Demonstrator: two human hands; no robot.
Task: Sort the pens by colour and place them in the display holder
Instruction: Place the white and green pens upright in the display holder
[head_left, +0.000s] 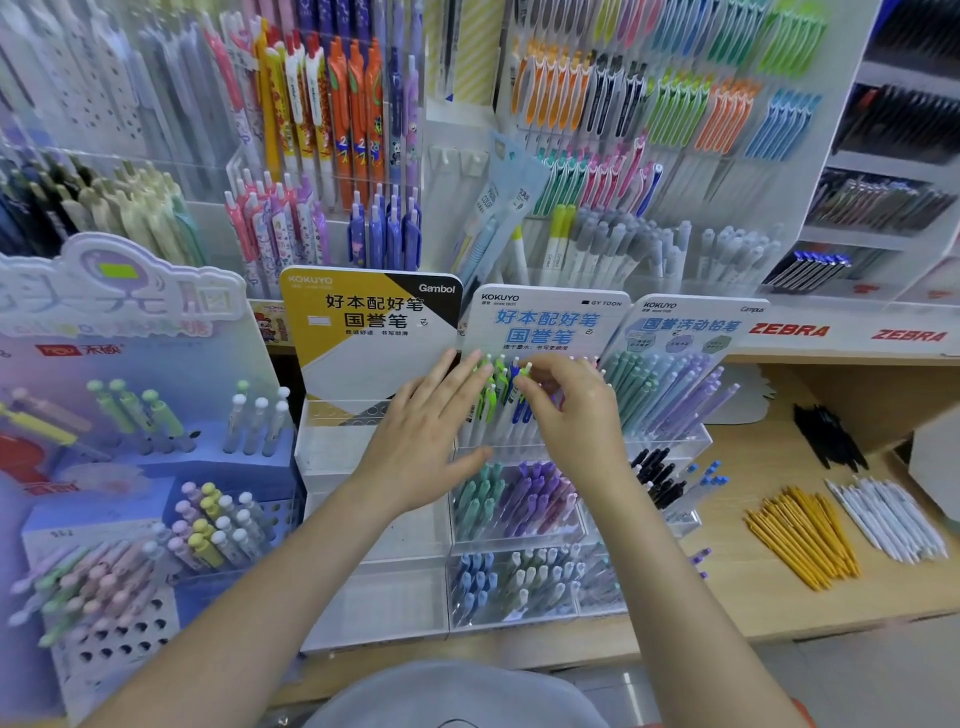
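Shop shelf (779, 613); left hand (426, 431) flat, right hand's (571, 415) grip on hidden pens (498, 400) unclear.

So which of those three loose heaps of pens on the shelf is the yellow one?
The middle heap: black pens lie behind it, white pens to its right.

Lime-green pens (490, 397) and blue pens (521, 410) with white barrels are seen in the top tier of the clear display holder (519, 540), under its white header card (545, 322) printed in blue. Below these, teal pens (480, 499) and purple pens (535, 493) are shown. Right of the holder, yellow pens (805, 535), white pens (888, 519) and black pens (828, 439) are laid on the pale wood worktop (769, 603). Left of it, a yellow, black and white card (371, 327) is set.
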